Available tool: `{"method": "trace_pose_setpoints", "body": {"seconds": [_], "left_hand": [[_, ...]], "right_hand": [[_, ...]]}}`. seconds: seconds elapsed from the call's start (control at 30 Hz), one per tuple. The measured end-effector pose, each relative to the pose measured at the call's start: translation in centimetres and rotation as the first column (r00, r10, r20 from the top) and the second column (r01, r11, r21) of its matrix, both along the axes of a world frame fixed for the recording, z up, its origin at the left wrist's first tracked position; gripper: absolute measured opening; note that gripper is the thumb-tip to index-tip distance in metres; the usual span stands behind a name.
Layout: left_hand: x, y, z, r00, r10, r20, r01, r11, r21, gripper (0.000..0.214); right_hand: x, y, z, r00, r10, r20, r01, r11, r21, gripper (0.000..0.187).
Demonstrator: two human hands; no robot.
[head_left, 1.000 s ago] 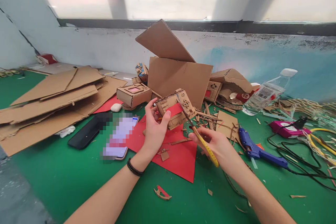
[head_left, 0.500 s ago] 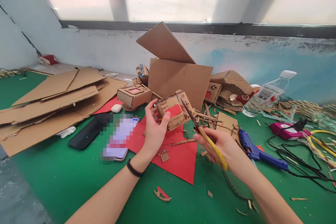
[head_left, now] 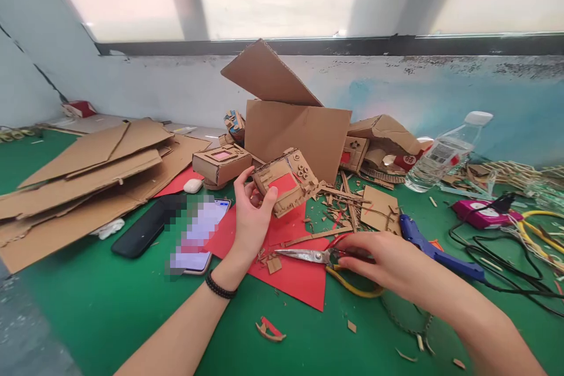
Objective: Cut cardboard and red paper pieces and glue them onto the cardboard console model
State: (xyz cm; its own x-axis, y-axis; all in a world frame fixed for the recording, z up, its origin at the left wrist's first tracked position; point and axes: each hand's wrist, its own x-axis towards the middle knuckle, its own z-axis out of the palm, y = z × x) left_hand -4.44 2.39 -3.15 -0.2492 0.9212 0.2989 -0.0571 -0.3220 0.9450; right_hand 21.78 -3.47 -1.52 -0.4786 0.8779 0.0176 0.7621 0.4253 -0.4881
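Note:
My left hand (head_left: pixel 252 217) is closed around the left end of a small cardboard model of a handheld game console (head_left: pixel 300 192), held tilted above the table. Its face carries a red rectangle, small round buttons and raised cardboard strips. Low over the red paper (head_left: pixel 299 288), my right hand (head_left: pixel 379 249) grips a pair of scissors (head_left: pixel 311 255) by the red and yellow handles. The blades look closed or nearly so and point left. Cardboard scraps (head_left: pixel 274 264) lie on the red paper beneath the blades.
A blue glue gun (head_left: pixel 440 252) and black cables (head_left: pixel 506 270) lie right, near a tilted water bottle (head_left: pixel 445 155). Left are a phone (head_left: pixel 200 241), a black case (head_left: pixel 141 229) and stacked cardboard (head_left: pixel 88 182). Another cardboard console (head_left: pixel 220 164) sits behind my left hand.
The scissors have come down from the console's right edge toward the red paper and swung to point left. My left hand keeps holding the console. The view has shifted slightly.

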Motion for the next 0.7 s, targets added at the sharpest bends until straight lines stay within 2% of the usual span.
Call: {"method": "trace_pose_setpoints", "body": {"seconds": [0.07, 0.1, 0.17, 0.23, 0.3, 0.37, 0.57, 0.7], "left_hand": [[0.4, -0.3, 0.0, 0.999, -0.036, -0.005, 0.036, 0.999, -0.005, 0.063], [0.5, -0.5, 0.0, 0.999, -0.054, -0.007, 0.054, 0.999, -0.003, 0.062], [0.9, -0.8, -0.1, 0.996, -0.09, -0.012, 0.09, 0.996, 0.0, 0.062], [1.2, -1.2, -0.2, 0.991, -0.132, -0.023, 0.132, 0.991, 0.0, 0.062], [1.4, -1.4, -0.3, 0.983, -0.181, -0.03, 0.181, 0.984, 0.002, 0.062], [1.5, -1.7, -0.3, 0.975, -0.22, -0.033, 0.22, 0.975, 0.012, 0.061], [1.7, -2.0, -0.2, 0.964, -0.264, -0.027, 0.264, 0.964, -0.007, 0.059], [1.7, -1.9, -0.1, 0.968, -0.252, -0.021, 0.251, 0.968, -0.015, 0.057]], "right_hand": [[-0.9, 0.1, 0.4, 0.999, -0.048, -0.019, 0.051, 0.984, 0.173, 0.029], [-1.6, 0.1, 0.6, 0.995, -0.079, -0.06, 0.093, 0.95, 0.299, 0.029], [-3.1, 0.2, 0.9, 0.98, -0.077, -0.182, 0.166, 0.819, 0.549, 0.024], [-4.6, 0.2, 0.8, 0.978, -0.001, -0.207, 0.147, 0.705, 0.694, 0.026], [-5.8, 0.1, 0.5, 0.99, 0.022, -0.142, 0.093, 0.654, 0.75, 0.038], [-6.4, 0.0, 0.1, 0.997, -0.003, -0.078, 0.062, 0.639, 0.767, 0.045], [-6.6, 0.1, -0.6, 0.994, -0.11, -0.022, 0.086, 0.622, 0.778, 0.042], [-6.9, 0.1, -0.7, 0.993, -0.115, -0.01, 0.079, 0.613, 0.786, 0.041]]}}
